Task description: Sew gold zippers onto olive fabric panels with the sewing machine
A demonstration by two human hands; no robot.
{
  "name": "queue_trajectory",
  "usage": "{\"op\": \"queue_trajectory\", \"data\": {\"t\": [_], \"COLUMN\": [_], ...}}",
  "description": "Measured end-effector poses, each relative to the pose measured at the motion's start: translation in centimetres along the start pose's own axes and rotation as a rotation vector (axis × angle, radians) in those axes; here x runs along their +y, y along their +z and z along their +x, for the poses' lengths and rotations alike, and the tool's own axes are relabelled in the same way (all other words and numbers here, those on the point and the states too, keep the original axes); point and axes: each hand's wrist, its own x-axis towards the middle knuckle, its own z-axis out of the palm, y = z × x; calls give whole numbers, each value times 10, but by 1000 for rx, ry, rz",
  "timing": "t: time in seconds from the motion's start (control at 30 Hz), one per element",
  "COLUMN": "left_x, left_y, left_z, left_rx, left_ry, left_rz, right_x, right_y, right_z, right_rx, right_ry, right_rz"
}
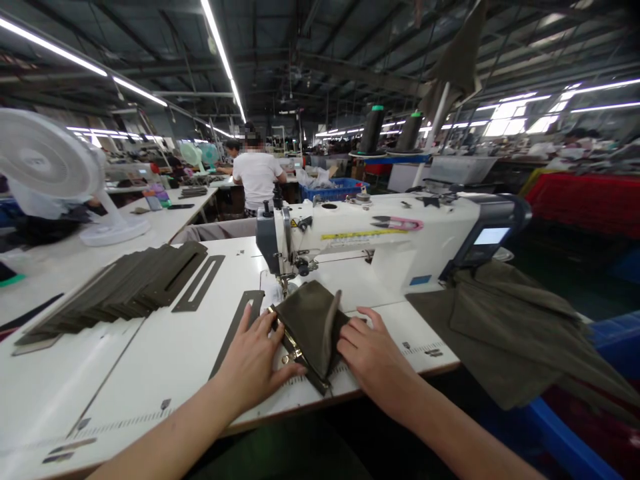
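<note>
A dark olive fabric piece (307, 320) with a gold zipper (293, 341) along its left edge lies under the front of a white sewing machine (345, 230). My left hand (255, 353) rests on the zipper edge, fingers spread and thumb stretched toward the pull. At the fabric's right side, my right hand (373, 350) has its fingers curled onto the cloth, gripping it; the thumb is hidden. A flap of the cloth stands up between my hands. Beside my left hand lies a flat olive frame-shaped piece (237, 327), partly covered by it.
Overlapping olive pieces (120, 287) lie on the left of the table, with a slotted piece (200, 283) beside them. A white fan (115, 213) stands farther left. Olive cloth (520, 327) hangs over the right edge. Pink-handled thread snips (400, 223) rest on the machine.
</note>
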Motion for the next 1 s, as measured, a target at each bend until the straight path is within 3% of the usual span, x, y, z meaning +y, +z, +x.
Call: {"op": "queue_trajectory", "data": {"t": [0.13,0.27,0.43,0.53,0.63,0.73,0.9,1.0], "left_x": [2,0,6,6,0,-7,-12,-17], "left_y": [-1,-1,1,3,1,-2,-5,-5], "left_z": [6,11,12,12,13,13,10,9], "left_rx": [-17,-31,-71,-116,-153,-187,-262,-315], "left_ry": [29,31,-35,-71,-39,-27,-49,12], "left_rz": [-46,-57,-113,-143,-156,-172,-206,-257], "right_x": [-15,-14,39,69,78,69,46,46], "right_y": [-5,-24,-28,-11,6,17,20,22], "right_z": [-28,-38,-18,4,22,24,2,2], "right_rx": [103,-85,-157,-272,-359,-335,-230,-128], "right_ry": [48,327,820,963,968,921,781,850], "right_rz": [72,345,353,554,745,746,768,816]}}
